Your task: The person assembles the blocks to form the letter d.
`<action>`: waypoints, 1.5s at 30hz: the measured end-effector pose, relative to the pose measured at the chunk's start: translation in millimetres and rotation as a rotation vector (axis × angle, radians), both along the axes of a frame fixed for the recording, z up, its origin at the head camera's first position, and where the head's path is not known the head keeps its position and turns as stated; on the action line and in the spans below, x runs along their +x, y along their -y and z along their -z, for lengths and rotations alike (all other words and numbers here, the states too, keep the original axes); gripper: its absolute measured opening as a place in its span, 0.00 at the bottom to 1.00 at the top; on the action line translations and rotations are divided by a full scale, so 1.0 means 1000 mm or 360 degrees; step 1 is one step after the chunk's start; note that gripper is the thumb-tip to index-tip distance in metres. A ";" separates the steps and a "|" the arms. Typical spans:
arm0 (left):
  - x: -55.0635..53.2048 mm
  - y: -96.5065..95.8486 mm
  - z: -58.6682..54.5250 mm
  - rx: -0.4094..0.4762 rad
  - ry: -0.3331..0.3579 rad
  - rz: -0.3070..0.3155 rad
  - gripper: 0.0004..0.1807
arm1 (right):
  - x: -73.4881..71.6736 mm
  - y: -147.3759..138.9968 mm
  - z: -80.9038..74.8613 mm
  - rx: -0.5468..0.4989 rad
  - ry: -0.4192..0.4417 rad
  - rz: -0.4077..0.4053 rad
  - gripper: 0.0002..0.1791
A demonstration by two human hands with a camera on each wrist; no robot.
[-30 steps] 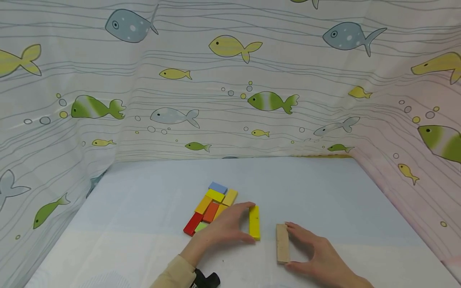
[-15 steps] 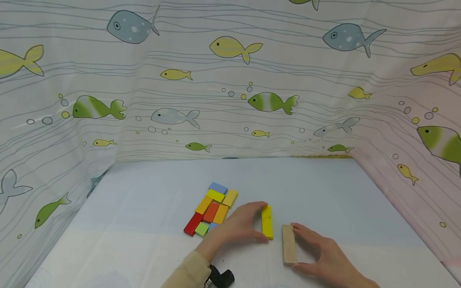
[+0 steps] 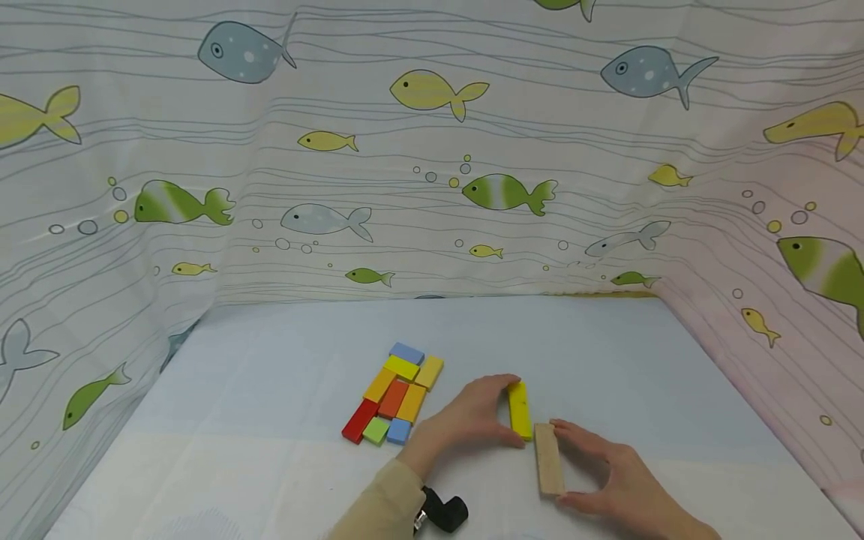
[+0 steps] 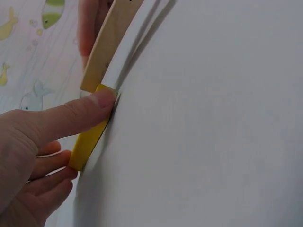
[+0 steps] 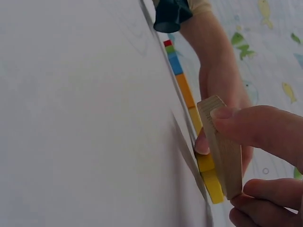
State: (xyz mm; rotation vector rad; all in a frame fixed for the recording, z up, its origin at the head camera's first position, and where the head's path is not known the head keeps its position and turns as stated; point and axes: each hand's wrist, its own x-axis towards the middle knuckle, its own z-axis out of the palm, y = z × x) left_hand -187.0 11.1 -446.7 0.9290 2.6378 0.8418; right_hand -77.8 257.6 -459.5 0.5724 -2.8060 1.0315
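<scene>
My left hand [image 3: 467,414] pinches a yellow wooden block [image 3: 518,411] by its two ends, thumb at the near end and fingers at the far end. In the left wrist view the thumb presses one end of that yellow block [image 4: 90,137]. Just to the right, my right hand [image 3: 621,480] holds a plain wooden block [image 3: 550,459] the same way, end to end. The right wrist view has this bare wood block [image 5: 226,153] tilted between thumb and fingers, overlapping the yellow one behind it. A narrow gap separates the two blocks in the head view.
Left of my left hand, several coloured blocks lie flat in a close group, among them a red block [image 3: 361,421], a green block [image 3: 376,430] and a blue block [image 3: 407,352]. A black wrist device [image 3: 445,510] sits by the left sleeve. Fish-printed cloth [image 3: 418,172] surrounds the white tabletop [image 3: 270,360].
My left hand has moved right with the yellow block, bringing it nearer the plain wooden block. The right hand has shifted slightly right with its block. More of the coloured group shows.
</scene>
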 end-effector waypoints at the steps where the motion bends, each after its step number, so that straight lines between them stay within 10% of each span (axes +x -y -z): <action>1: 0.000 -0.002 0.000 -0.0005 0.0001 -0.0004 0.50 | 0.000 -0.001 0.000 -0.0001 0.0015 -0.0008 0.45; 19: -0.004 0.004 0.002 0.0023 0.0024 -0.0110 0.52 | 0.000 -0.002 -0.001 0.0091 0.0318 -0.0084 0.45; 45: 0.000 -0.001 0.007 0.0040 0.0083 -0.0064 0.43 | -0.002 0.004 0.012 0.0142 0.0192 -0.0167 0.40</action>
